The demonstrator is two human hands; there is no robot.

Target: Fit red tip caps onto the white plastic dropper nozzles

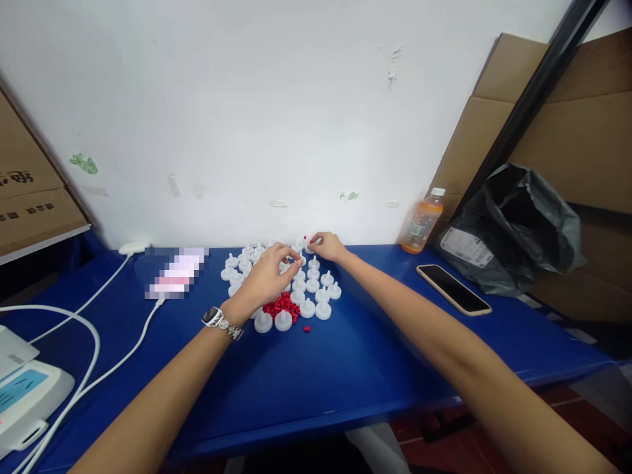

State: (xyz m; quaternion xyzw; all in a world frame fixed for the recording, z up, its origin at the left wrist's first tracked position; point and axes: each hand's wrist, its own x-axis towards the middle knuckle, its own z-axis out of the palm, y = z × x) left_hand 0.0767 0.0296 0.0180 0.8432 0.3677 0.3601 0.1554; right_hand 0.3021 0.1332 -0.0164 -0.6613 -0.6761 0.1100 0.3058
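Observation:
Many white round plastic caps with narrow spouts (322, 309) stand in a cluster on the blue table, around a heap of small red caps (281, 307). My left hand (269, 276) reaches over the cluster, thumb and forefinger bent close together; whatever lies between them is too small to make out. At the back of the cluster, my right hand (328, 246) pinches what appears to be a small red cap beside a white spouted cap. A red tip (305, 237) shows on a spout just left of its fingers. One loose red cap (307, 329) lies in front.
On the right are a phone (454, 289), an orange drink bottle (423, 220) and a dark plastic bag (513, 230). Left are a blurred-out device (178, 273) on a white cable and a white power strip (37, 401). A white wall (296, 118) rises behind the table (316, 382).

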